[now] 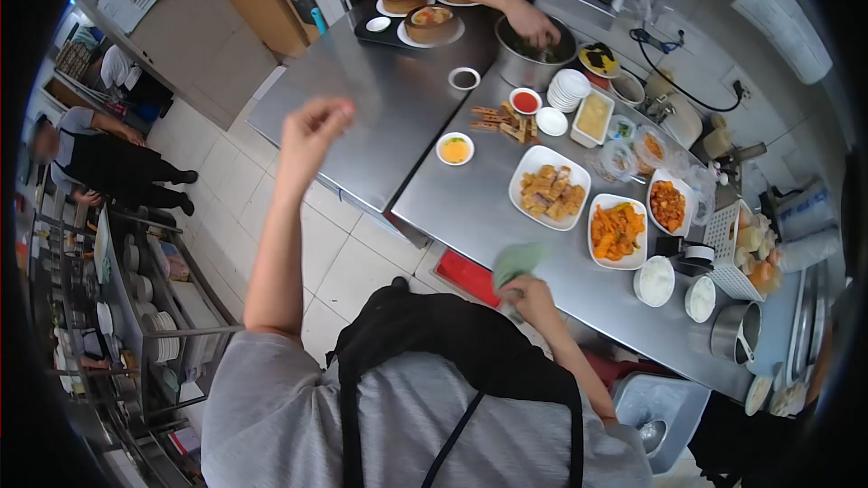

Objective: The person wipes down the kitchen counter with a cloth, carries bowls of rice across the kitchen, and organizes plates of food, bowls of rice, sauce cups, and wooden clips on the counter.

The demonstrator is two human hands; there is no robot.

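My left hand [316, 131] is raised in the air off the left side of the steel counter [362, 81]. Its fingers are curled in toward the thumb; whatever they may pinch is too small to make out. Close to the counter's front edge, my right hand [533, 298] grips a pale green cloth-like piece [517, 264], blurred by motion. Beyond it stand a square white dish of browned, cut food pieces [550, 188] and a white dish of orange food [618, 229]. A small cup of yellow sauce [455, 149] sits farther back.
Another person's hand [533, 27] reaches into a metal pot [520, 68]. A dark tray [398, 29] with filled bowls is at the back. On the right are white-filled bowls [653, 282], a white basket [726, 248] and a saucepan [734, 333]. Shelves [172, 334] stand left.
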